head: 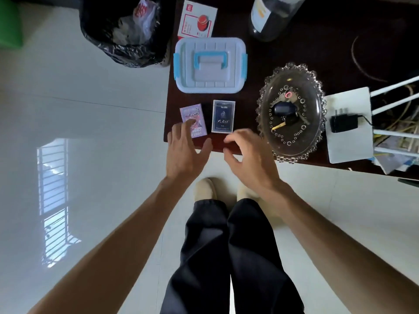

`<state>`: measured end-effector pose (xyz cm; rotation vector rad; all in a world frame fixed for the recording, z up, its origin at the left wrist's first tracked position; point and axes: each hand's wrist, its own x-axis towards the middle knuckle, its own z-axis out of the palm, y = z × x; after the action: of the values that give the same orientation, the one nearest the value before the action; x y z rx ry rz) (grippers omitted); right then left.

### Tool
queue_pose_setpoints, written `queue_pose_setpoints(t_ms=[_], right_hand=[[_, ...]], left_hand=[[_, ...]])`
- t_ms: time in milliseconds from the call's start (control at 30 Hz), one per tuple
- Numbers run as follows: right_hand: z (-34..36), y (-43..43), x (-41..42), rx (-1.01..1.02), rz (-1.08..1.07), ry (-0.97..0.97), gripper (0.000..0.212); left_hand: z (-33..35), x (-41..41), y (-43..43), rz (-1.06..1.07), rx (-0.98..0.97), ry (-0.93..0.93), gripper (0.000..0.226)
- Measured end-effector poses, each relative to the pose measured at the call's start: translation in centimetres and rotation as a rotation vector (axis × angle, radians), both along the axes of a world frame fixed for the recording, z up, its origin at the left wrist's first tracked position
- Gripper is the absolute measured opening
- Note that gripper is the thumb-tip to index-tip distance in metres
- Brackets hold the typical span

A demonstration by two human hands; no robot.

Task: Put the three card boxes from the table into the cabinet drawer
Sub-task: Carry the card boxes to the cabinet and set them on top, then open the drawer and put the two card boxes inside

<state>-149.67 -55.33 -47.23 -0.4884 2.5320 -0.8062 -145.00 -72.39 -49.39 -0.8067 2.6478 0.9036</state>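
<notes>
Dark wood surface (306, 44) carrying: purple card box (195, 117) and navy card box (223, 116) lying side by side near front edge; lidded plastic bin (209, 65) sitting behind them; white-red box (197, 19) farther back; glass dish (291, 112) resting at right; bottle (269, 17) standing at rear.

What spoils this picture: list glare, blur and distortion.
Head view: window glare on the glossy floor; wide-angle bending stretches the forearms; left hand and right hand slightly motion-blurred; purple card box print soft, blue card box sharper.
</notes>
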Motion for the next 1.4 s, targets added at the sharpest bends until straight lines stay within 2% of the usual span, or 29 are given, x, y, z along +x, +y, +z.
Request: queue_pose_setpoints(t_ms=[67,133,233,367,467,600,667,800,900,967,1100,1267,1400], right_hand=[[0.7,2.6,3.6,0.041,-0.057,-0.142,0.021],[-0.1,5.3,6.3,0.178,-0.04,-0.293,0.027],[-2.9,8.0,7.4,0.365,-0.015,-0.437,0.046],[-7.3,9.2,6.1,0.427,0.024,-0.365,0.06],[-9.8,9.0,4.7,0.454,0.082,-0.313,0.068],[-11.7,8.7,3.8,0.527,0.147,-0.337,0.069],[-12.1,8.7,3.9,0.54,0.125,-0.391,0.069],[-12.5,8.4,3.8,0.524,0.062,-0.425,0.065],[-12.2,8.0,3.7,0.521,0.018,-0.453,0.064],[-12.0,7.9,3.9,0.527,0.011,-0.452,0.061],[-11.6,8.1,5.3,0.527,0.012,-0.439,0.062],[-11.1,8.1,7.7,0.483,-0.041,-0.497,0.066],[-9.4,9.5,9.1,0.244,-0.213,-0.666,0.073]], left_hand=[[0.8,2.5,2.1,0.235,0.311,-0.066,0.034],[1.1,4.5,4.1,0.538,0.665,-0.253,0.031],[0.1,5.6,6.5,0.842,0.901,-0.461,0.033],[-3.2,4.5,7.9,1.124,1.102,-0.338,0.043],[-5.3,3.2,8.0,1.222,1.193,-0.192,0.053],[-6.5,2.0,7.6,1.245,1.28,-0.105,0.056],[-6.1,1.5,7.5,1.267,1.319,-0.052,0.044],[-5.4,0.9,7.6,1.212,1.312,0.026,0.005],[-5.4,0.4,8.0,1.103,1.245,0.021,0.026],[-5.3,0.3,8.3,1.064,1.208,0.008,0.031],[-5.6,0.5,8.6,1.154,1.127,-0.021,0.045],[-6.1,1.8,9.2,1.226,1.016,-0.113,0.038],[-6.2,2.6,9.1,1.226,0.929,-0.185,0.033]])
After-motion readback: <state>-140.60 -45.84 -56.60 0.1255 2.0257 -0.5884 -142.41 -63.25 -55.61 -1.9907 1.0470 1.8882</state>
